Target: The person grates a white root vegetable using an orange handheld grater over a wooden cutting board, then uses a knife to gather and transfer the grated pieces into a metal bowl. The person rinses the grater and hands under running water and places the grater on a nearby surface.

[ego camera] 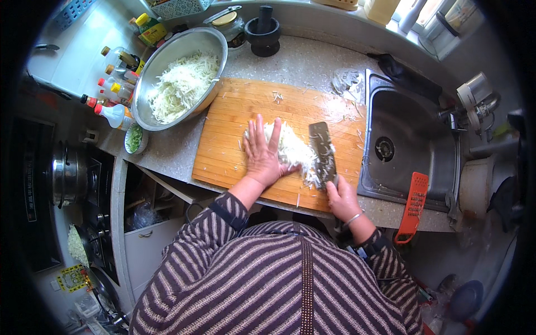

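Observation:
On the wooden cutting board (234, 104) lies a heap of pale shredded vegetable (293, 146). My left hand (264, 157) rests on the heap's left side, palm down with fingers spread. My right hand (345, 199) grips the handle of a cleaver (322, 155). The broad blade stands at the heap's right edge, with shreds stuck to its face. A large metal bowl (144, 94) beyond the board's left corner is tilted and holds more shreds (184, 88) of the same kind.
A sink (418, 125) adjoins the board's right edge, with an orange grater (412, 207) across its front rim. Behind the board stands a stone mortar and pestle (262, 35). A small bowl of chopped greens (135, 138) and several bottles (121, 75) are at left.

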### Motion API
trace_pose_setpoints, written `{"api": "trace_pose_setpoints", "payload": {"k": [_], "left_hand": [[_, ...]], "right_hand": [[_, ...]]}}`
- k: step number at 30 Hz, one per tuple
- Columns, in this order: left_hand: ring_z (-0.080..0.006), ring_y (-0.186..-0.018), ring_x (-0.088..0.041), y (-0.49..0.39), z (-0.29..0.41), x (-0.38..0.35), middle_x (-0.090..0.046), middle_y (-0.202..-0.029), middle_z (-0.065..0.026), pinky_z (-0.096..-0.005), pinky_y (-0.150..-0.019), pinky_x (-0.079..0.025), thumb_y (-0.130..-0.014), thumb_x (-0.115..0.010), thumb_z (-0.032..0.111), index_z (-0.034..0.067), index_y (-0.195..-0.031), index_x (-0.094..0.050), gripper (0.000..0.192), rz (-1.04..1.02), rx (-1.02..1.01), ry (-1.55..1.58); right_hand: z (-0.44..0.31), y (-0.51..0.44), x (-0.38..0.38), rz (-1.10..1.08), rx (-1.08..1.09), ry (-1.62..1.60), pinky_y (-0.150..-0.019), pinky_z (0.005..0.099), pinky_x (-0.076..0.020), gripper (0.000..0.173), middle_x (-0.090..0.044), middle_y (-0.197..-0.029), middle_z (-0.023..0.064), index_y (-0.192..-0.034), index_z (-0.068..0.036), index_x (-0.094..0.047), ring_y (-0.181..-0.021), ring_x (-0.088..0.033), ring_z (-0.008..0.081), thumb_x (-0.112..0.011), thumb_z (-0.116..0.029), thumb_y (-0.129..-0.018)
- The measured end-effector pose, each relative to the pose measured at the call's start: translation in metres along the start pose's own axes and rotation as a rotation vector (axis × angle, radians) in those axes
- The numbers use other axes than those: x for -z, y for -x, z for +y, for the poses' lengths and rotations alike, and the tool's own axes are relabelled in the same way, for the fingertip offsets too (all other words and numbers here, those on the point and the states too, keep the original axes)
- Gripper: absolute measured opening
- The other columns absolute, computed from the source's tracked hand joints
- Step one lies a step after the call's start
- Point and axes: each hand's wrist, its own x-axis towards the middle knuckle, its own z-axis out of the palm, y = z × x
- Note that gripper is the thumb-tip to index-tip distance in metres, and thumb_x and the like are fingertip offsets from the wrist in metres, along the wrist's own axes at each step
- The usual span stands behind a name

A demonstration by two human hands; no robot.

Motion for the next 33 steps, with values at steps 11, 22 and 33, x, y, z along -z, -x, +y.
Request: {"api": "trace_pose_setpoints", "payload": {"k": [11, 22, 33], "left_hand": [[-0.041, -0.12, -0.046, -0.02, -0.009, 0.014, -0.048, -0.13, -0.0209, -0.0506, -0.105, -0.037, -0.067, -0.08, 0.028, 0.017, -0.133, -0.057, 0.071, 0.307, -0.033, 0.536], [-0.0404, -0.117, -0.053, -0.119, -0.124, 0.163, -0.053, -0.125, -0.0237, -0.0462, -0.102, -0.042, -0.08, -0.075, 0.032, 0.005, -0.129, -0.057, 0.059, 0.812, -0.07, 0.333], [-0.034, -0.101, -0.066, -0.053, -0.158, 0.136, -0.068, -0.106, -0.0168, -0.0392, -0.088, -0.053, -0.086, -0.067, 0.003, 0.004, -0.105, -0.067, 0.019, 0.631, -0.068, 0.416]], "right_hand": [[-0.098, -0.023, -0.061, -0.382, -0.186, -0.451, -0.05, 0.034, -0.0481, 0.018, -0.06, -0.07, 0.0075, -0.104, -0.002, -0.061, -0.055, -0.059, 0.0162, -0.057, -0.017, -0.097], [-0.269, -0.079, -0.092, -0.247, 0.46, -0.131, -0.068, 0.0451, -0.0506, 0.021, -0.064, -0.075, 0.0205, -0.098, 0.0, -0.059, -0.073, -0.064, 0.0364, -0.058, -0.021, -0.095], [-0.152, -0.078, -0.019, -0.004, 0.368, 0.266, -0.059, 0.0438, -0.0474, 0.015, -0.06, -0.071, 0.0232, -0.091, -0.002, -0.059, -0.064, -0.059, 0.0411, -0.065, -0.015, -0.09]]}}
